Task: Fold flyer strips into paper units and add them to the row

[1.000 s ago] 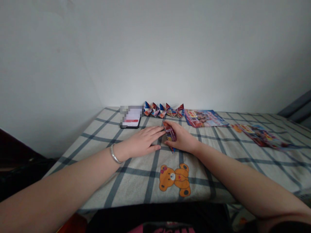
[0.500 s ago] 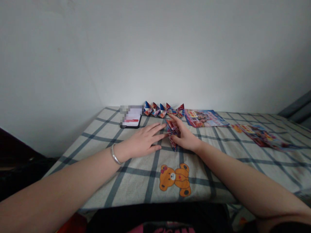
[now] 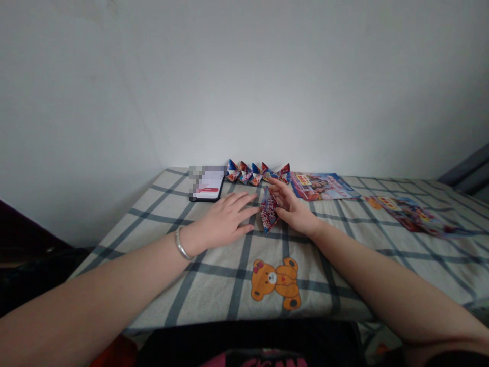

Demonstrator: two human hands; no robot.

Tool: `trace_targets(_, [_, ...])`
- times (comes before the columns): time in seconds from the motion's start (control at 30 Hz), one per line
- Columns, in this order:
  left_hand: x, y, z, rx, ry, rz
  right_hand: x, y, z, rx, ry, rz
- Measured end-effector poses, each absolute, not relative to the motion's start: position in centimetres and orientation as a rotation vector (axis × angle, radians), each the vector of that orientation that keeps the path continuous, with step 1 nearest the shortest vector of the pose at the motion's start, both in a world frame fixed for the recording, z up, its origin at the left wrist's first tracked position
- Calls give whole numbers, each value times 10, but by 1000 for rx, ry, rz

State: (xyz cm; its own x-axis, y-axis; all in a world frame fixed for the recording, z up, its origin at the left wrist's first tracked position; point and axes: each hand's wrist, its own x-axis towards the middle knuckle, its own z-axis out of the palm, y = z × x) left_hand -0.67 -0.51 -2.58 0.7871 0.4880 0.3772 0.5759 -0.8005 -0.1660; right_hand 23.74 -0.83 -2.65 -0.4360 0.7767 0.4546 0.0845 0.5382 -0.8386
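Observation:
A folded piece of glossy printed paper (image 3: 269, 211), red, white and blue, stands between my two hands with a pointed top and bottom. My right hand (image 3: 294, 211) has its thumb against the near right side of the piece and its fingers curled behind the far side, partly hidden. On the left, my left hand (image 3: 231, 219) lies low over the cloth, palm down, fingers spread; its fingertips come close to the paper's left edge, and I cannot tell whether they touch. A silver bangle (image 3: 182, 243) circles my left wrist.
Several similar folded paper pieces (image 3: 252, 174) stand in a row by the wall. A phone (image 3: 208, 184) lies left of them. Colourful printed sheets (image 3: 324, 186) lie right, with more sheets (image 3: 416, 216) farther right. A checked cloth (image 3: 214, 300) with a printed bear covers the table.
The folded paper has turned, with a broad patterned face now towards me, and shifted slightly left. My right hand's fingers have opened a little around it; my left hand has hardly moved.

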Motion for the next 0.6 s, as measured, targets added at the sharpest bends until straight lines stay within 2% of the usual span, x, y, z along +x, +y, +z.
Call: trace_targets(0.6, [-3, -7, -23, -2739, -950, -457, 240, 0, -26, -788, -1841, 835])
